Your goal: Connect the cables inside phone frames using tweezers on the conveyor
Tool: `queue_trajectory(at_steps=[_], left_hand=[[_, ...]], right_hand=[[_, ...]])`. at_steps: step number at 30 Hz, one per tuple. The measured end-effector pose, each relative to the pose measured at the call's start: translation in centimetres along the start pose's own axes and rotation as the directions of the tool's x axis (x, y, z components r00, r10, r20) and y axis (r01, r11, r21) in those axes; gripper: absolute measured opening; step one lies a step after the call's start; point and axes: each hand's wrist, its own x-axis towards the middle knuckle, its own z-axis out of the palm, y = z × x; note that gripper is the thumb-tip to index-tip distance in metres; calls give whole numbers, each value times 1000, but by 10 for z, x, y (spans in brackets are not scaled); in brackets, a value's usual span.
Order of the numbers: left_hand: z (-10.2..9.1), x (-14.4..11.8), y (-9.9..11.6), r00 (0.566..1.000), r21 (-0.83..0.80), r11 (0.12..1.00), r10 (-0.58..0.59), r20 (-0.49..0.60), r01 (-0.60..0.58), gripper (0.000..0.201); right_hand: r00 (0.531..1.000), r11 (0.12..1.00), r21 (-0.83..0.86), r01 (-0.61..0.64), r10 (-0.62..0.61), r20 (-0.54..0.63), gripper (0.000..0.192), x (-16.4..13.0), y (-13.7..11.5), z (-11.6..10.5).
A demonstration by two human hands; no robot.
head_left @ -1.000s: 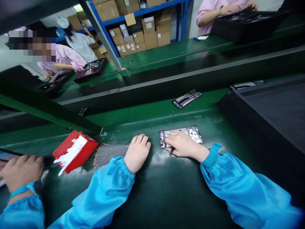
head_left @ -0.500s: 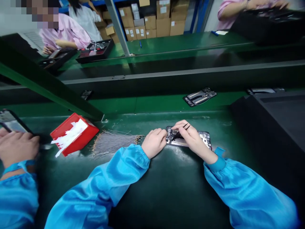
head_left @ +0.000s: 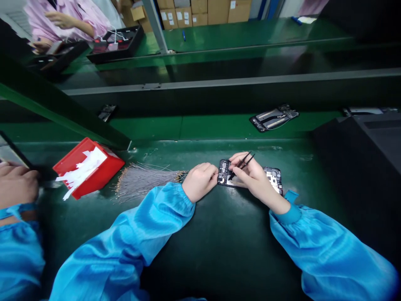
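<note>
An opened phone (head_left: 274, 179) lies flat on the green table before me, its circuit board and metal frame bare. My left hand (head_left: 199, 181) is closed, with its curled fingertips against the phone's left end. Over the phone's middle, my right hand (head_left: 257, 179) grips black tweezers (head_left: 247, 161), their tips down near the left part of the phone. That hand hides some of the phone's middle. Just left of my left hand lies a bundle of thin grey cables (head_left: 147, 180) with small gold-coloured ends.
A red bin (head_left: 114, 168) with white paper strips stands left of the cables. At the far left is a co-worker's hand (head_left: 17, 186) by another phone. Another opened phone (head_left: 272, 119) lies behind mine. A black box (head_left: 354, 154) stands right; a green post (head_left: 62, 113) slants at left.
The camera view has tilted downward and shifted slightly. My left hand stays at the phone's end, and my right hand still holds the tweezers over it, with only a slight shift.
</note>
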Motion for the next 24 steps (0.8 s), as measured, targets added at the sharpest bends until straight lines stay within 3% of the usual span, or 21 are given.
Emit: queue_trajectory(at_steps=[6, 13, 24], left_hand=[[-3, 1, 2, 999, 44, 999, -10, 39, 8, 12], [-4, 1, 2, 999, 54, 999, -3, 45, 1, 12], [-5, 1, 4, 998, 76, 997, 16, 55, -20, 14]], right_hand=[[987, 984, -168, 65, -88, -132, 11, -1, 0, 2], [999, 970, -240, 40, -43, -6, 8, -3, -6, 1], [999, 982, -185, -35, 34, -12, 6, -2, -2, 1]])
